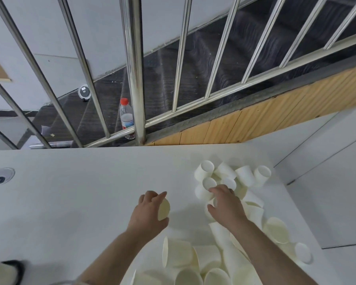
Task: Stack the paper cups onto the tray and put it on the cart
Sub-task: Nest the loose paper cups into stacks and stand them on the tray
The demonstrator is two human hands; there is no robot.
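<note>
A grommet [1,178] is being shown at the left of the white desk [70,202]. A single cup [164,209] is being held sideways by the left hand [150,210], its fingers [150,197] curled round it. Further right, another cup [211,204] in the loose pile of cups [232,182] is being gripped by the right hand [226,204]. Behind the desk, a bottle [126,118] is being seen by a railing [135,79].

This is a spot inside a building, next to stairs. A white bench [70,192] stands by dark steps [173,79]. Shiny metal rails [134,68] guard them.
</note>
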